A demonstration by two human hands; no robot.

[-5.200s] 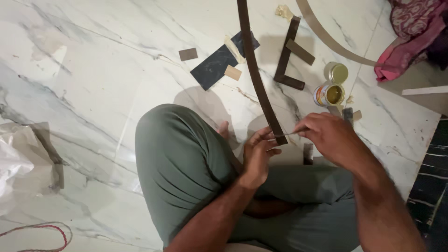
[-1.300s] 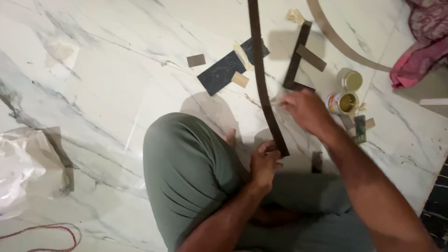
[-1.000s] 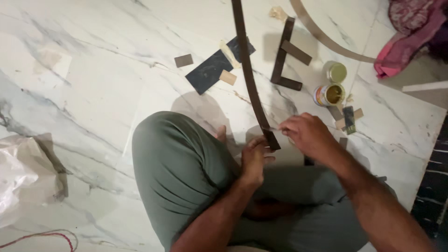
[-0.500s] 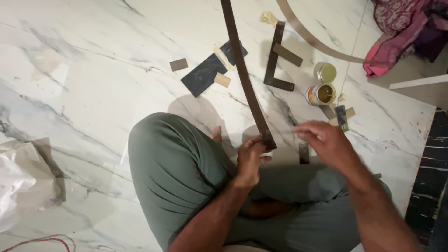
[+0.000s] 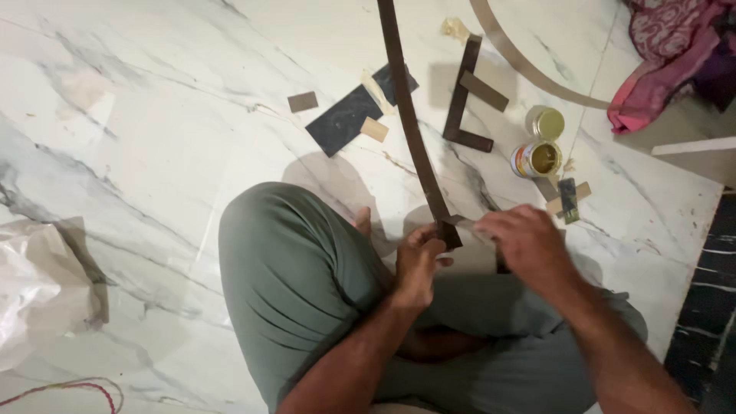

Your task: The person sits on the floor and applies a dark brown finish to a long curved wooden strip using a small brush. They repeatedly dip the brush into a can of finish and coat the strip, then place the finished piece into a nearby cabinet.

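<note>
Marble floor [image 5: 153, 153], white with grey veins. Far centre: dark rectangular sheet [image 5: 345, 120] with small tan offcuts beside it. Far right: L-shaped dark strips [image 5: 462, 107], open tin [image 5: 536, 159], its lid [image 5: 545, 122] just beyond. Pink cloth [image 5: 667, 61] far right corner. Crumpled white plastic bag [image 5: 34, 291] near left.

dark brown strip [image 5: 406, 115], white grey-veined marble floor [image 5: 153, 138]
</note>
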